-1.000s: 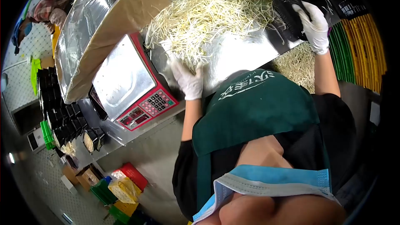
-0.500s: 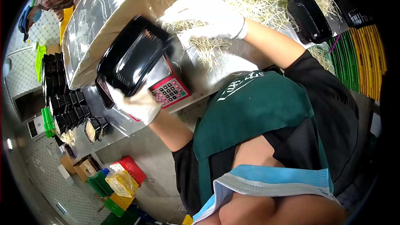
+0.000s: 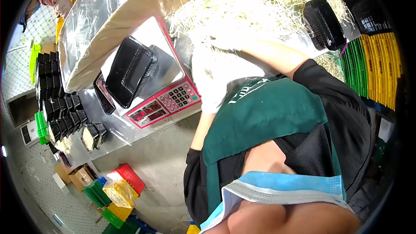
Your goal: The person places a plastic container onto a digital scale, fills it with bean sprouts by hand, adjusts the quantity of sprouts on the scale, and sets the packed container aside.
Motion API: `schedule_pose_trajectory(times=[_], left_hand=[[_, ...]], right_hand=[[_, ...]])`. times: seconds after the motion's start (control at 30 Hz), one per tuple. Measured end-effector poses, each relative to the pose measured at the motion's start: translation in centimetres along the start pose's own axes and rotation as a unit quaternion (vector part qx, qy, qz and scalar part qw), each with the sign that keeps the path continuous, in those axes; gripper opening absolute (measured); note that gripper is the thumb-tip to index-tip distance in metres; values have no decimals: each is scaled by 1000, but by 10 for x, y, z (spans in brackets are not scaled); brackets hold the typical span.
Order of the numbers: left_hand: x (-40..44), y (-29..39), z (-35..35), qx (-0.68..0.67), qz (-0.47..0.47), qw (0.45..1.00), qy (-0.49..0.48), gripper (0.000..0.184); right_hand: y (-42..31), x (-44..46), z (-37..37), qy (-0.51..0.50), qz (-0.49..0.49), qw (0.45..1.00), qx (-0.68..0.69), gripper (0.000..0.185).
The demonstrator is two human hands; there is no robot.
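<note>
A black plastic tray (image 3: 130, 71), with nothing in it, sits on the steel pan of a red-and-white electronic scale (image 3: 177, 97). To the right of the scale, my left hand (image 3: 210, 82) in a white glove reaches up to the edge of a pile of pale bean sprouts (image 3: 242, 6). My right hand (image 3: 221, 41), also gloved in white, lies against the near side of the pile, close to my left hand. Glare on the gloves washes out the fingers of both hands, and I cannot see whether they hold sprouts.
A large plastic-wrapped roll of film (image 3: 108, 21) stands behind the scale. Stacked black trays (image 3: 60, 112) line the left end of the table. Another black tray (image 3: 324, 24) lies right of the sprouts, near green and yellow crates (image 3: 379, 67).
My left hand has let go of the black tray, which now rests on the scale, and has moved right to the sprouts. My right hand has come down slightly towards me.
</note>
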State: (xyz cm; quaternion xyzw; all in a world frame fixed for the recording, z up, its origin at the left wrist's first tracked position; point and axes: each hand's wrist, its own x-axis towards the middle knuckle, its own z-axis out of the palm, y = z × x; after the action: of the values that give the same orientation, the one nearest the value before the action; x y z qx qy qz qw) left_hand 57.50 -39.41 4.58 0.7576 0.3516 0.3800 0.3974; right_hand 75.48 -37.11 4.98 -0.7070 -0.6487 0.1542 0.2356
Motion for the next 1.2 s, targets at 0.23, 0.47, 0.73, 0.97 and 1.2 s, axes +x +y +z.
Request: schedule_pose_trajectory(times=[0.23, 0.47, 0.73, 0.97, 1.2], left_hand=[[10, -43, 45, 93, 49, 994, 18, 73], [104, -36, 66, 59, 146, 987, -33, 61], [206, -92, 65, 377, -164, 911, -23, 73], [179, -57, 69, 123, -26, 959, -254, 52], [121, -30, 37, -88, -107, 972, -190, 62]], right_hand=[[76, 1, -74, 141, -264, 946, -122, 49], [149, 82, -44, 53, -17, 992, -114, 88], [147, 53, -58, -98, -21, 989, -110, 116], [136, 72, -72, -298, 155, 933, 129, 76], [125, 5, -147, -52, -115, 973, 195, 55]])
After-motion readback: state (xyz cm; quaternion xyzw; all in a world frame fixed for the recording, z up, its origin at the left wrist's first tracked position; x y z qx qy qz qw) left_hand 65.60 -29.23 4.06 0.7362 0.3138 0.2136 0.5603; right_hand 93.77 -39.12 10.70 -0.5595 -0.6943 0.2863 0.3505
